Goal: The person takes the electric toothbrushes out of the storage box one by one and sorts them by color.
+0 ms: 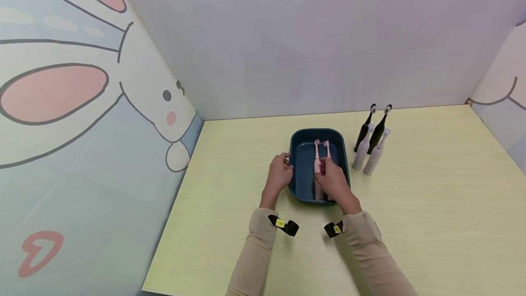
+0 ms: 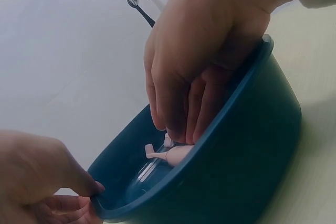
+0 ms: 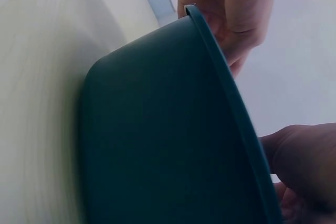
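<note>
A dark teal plastic basin sits on the table, with two pink electric toothbrushes lying side by side inside: a left one and a right one. My left hand grips the basin's left rim, thumb over the edge in the left wrist view. Inside the basin, my right hand has its fingers curled down at the toothbrush handles, thumb and fingertips around the right toothbrush. That hand hides much of the right handle. From the right wrist view, the basin's outer wall blocks the toothbrushes.
Right of the basin stand two black electric toothbrushes upright, with two white ones in front of them. The pale wooden table meets a plain wall behind and a rabbit-printed wall at left.
</note>
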Tool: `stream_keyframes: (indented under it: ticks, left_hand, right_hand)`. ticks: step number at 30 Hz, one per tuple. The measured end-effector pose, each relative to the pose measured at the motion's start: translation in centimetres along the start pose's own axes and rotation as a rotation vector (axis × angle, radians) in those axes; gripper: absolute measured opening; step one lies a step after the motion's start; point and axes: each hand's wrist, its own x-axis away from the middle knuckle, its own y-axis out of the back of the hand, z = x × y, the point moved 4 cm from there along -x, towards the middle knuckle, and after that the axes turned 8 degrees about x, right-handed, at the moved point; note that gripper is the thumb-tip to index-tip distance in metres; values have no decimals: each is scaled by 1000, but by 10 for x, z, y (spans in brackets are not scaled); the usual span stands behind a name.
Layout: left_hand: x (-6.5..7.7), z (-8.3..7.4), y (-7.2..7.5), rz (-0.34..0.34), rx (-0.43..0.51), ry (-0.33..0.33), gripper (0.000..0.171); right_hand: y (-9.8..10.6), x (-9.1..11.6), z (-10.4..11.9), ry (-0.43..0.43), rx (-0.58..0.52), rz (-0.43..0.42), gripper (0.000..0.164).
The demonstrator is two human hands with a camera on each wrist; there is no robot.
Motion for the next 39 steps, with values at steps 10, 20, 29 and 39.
stream_keyframes:
  ticks: [10,20,29,39]
  left_hand:
    - [1,-2,2,-13,-22,-11,39]
    - [1,0,2,-9,-24,9,39]
    - [2,0,2,-6,-21,18,39]
    - [0,1,5,-13,-17,6,38]
  right_hand:
    - [-11,-7,0,3,51,18,44]
    - [-21,-12,1,8,28,75,47]
    - [-29,-16,7,-15,18,104,45]
    - [-40,-25,13,-90,34,129,38]
